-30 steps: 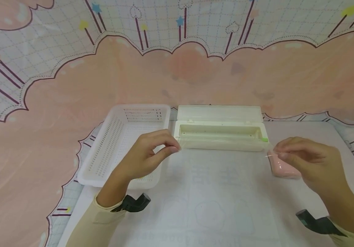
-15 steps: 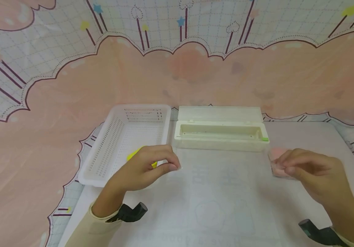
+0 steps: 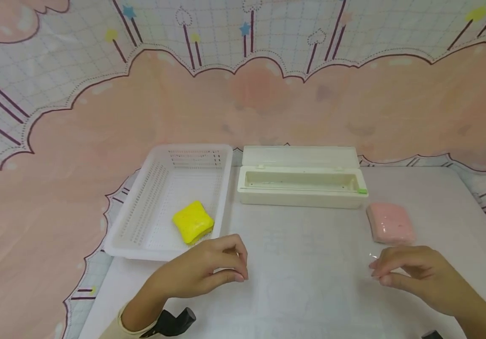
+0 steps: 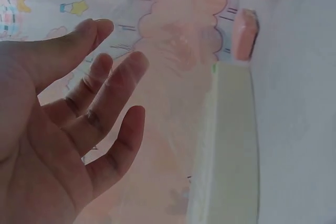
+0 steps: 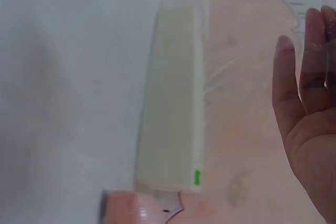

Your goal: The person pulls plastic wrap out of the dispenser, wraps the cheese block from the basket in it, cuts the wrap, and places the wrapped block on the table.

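A sheet of clear cling film (image 4: 178,53) stretches between the two hands; its creases show in both wrist views, but in the head view it is almost invisible apart from glints by the right fingertips. The left hand (image 3: 209,268) pinches one end between thumb and index finger, in front of the white basket (image 3: 115,235). At the other end, the right hand (image 3: 416,278) pinches the film with thumb and fingers, just nearer than a wrapped pink block (image 3: 391,223). Behind the film stands a long white dispenser box (image 3: 302,198), lid raised, with a small green tab.
Inside the basket lies a yellow square block (image 3: 193,221). A white sheet with faint markings covers the table (image 3: 310,263). Behind everything hangs a pink and white patterned cloth (image 3: 268,108).
Both hands have come down and toward the person, away from the dispenser box, with the film between them. The yellow block and pink block are now uncovered in the head view.
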A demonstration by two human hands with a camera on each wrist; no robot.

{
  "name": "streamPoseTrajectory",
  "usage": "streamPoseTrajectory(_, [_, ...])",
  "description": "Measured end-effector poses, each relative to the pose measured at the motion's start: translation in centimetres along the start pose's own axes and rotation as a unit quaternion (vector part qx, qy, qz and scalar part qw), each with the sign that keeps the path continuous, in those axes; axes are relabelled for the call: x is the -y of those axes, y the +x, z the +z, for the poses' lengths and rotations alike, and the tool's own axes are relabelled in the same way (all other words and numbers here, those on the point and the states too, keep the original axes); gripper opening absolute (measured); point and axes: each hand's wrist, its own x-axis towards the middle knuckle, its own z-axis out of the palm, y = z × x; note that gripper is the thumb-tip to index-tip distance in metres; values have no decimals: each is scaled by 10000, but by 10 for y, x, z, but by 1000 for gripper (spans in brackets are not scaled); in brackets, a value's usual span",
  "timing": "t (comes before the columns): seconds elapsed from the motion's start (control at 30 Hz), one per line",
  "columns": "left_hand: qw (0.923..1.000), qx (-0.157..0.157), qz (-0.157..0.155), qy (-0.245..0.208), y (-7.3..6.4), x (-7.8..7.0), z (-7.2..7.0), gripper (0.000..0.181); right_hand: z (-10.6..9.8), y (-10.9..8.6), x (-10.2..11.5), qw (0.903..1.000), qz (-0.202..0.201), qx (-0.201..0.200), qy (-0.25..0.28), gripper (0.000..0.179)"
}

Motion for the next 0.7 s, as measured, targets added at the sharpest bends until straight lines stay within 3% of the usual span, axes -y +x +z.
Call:
streamPoseTrajectory(0.07, [9999,74,-104,25,-4,2,7,7,3,-9,-4,9978,595,64,-293,47])
streamPoseTrajectory(0.2, [9994,259,-213,58,-11,8,20,9,10,-20,-11,9834,1641,204,-752,40])
streamPoseTrajectory(0.4, [9978,457,-388,297,-19,17,41,10,21,-29,-30,9825,1607,342,-875,31])
streamPoseTrajectory(0.57, [9954,464,-706,453,-25,26,58,8,28,-35,-37,9677,1962,392,-1531,27])
streamPoseTrajectory(0.7, [9918,561,-961,634,-27,36,69,7,32,-39,-45,9670,1700,342,-1868,22])
